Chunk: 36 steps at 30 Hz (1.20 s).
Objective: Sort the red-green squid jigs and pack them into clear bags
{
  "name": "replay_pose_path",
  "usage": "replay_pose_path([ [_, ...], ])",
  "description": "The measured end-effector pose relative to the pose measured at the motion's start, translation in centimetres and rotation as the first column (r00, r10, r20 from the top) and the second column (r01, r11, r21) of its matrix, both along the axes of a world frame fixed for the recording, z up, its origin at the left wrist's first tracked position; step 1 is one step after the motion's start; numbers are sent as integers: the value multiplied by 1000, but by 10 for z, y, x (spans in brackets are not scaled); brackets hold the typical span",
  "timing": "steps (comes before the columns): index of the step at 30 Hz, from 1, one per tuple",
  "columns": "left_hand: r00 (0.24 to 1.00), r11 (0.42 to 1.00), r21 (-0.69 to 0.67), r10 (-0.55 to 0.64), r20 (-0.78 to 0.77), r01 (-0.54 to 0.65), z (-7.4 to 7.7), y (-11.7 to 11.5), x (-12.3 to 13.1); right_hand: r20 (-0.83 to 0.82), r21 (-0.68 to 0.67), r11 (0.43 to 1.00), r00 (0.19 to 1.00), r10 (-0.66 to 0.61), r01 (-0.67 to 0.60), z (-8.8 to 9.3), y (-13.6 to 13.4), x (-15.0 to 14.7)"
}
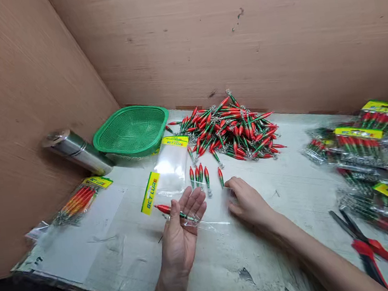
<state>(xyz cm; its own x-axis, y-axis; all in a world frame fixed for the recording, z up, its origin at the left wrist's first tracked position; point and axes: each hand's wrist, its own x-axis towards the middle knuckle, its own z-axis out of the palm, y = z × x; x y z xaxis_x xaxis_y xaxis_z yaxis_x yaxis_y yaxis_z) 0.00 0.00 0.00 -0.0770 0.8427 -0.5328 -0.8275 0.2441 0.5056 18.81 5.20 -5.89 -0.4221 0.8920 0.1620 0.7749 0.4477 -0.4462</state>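
Note:
My left hand (181, 232) is palm up, with its thumb closed over a red-and-green fishing lure (164, 209) lying across the palm. A clear plastic bag with a yellow header (150, 193) stretches over this hand; the lure seems to be inside it. My right hand (246, 200) has its fingertips at the lower, hook end of another lure (221, 176) on the table; that end is hidden by the fingers. Several matching lures (199, 175) stand in a row between the hands. Another clear bag (171, 165) lies flat behind my left hand.
A heap of lures (234, 131) lies at the back beside a green plastic basket (132, 132). A steel flask (80, 152) and a pack of orange lures (80, 199) are at left. Filled packs (360, 148) pile up at right, near red-handled pliers (365, 242). Wooden panels (239, 55) enclose the table.

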Motion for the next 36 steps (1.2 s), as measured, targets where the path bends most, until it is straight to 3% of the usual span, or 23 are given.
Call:
replay_pose_path([
  [5, 999, 1000, 2, 0, -42, 0, 1, 3, 6, -3, 16, 1000, 1000, -2, 2, -7, 3, -14],
  [8, 997, 1000, 2, 19, -73, -19, 2, 3, 4, -66, 15, 1000, 998, 5, -4, -1, 2, -9],
  [10, 997, 999, -23, 29, -68, -31, 3, 4, 2, -133, 9, 1000, 991, -1, 3, 15, -4, 2],
  [13, 999, 998, -59, 25, -35, -27, 2, 6, 1, -386, -58, 998, 922, -37, 16, 56, -23, 27],
  [14, 1000, 998, -61, 15, -21, -17, 2, 7, 1, -485, -90, 996, 874, -26, -20, 73, -31, 35],
  [16, 1000, 998, -59, -13, 8, 13, 3, 8, 3, -552, -123, 969, 826, 113, -215, 101, -46, 45],
  [18, 998, 997, -57, -49, 31, 50, 3, 8, 6, -475, -162, 917, 843, 251, -364, 117, -59, 45],
  [19, 997, 996, -58, -69, 38, 71, 4, 8, 8, -412, -155, 912, 863, 290, -381, 119, -64, 42],
  [23, 987, 988, -51, -139, 79, 144, 4, 4, 16, -174, 127, 961, 948, 266, -247, 102, -69, 16],
  [27, 980, 985, -28, -169, 105, 173, 2, -1, 24, -53, 342, 914, 967, 251, -218, 84, -65, -4],
  [36, 967, 977, 2, -211, 142, 213, 1, -5, 28, -106, 438, 889, 974, 198, -133, 81, -63, -4],
])
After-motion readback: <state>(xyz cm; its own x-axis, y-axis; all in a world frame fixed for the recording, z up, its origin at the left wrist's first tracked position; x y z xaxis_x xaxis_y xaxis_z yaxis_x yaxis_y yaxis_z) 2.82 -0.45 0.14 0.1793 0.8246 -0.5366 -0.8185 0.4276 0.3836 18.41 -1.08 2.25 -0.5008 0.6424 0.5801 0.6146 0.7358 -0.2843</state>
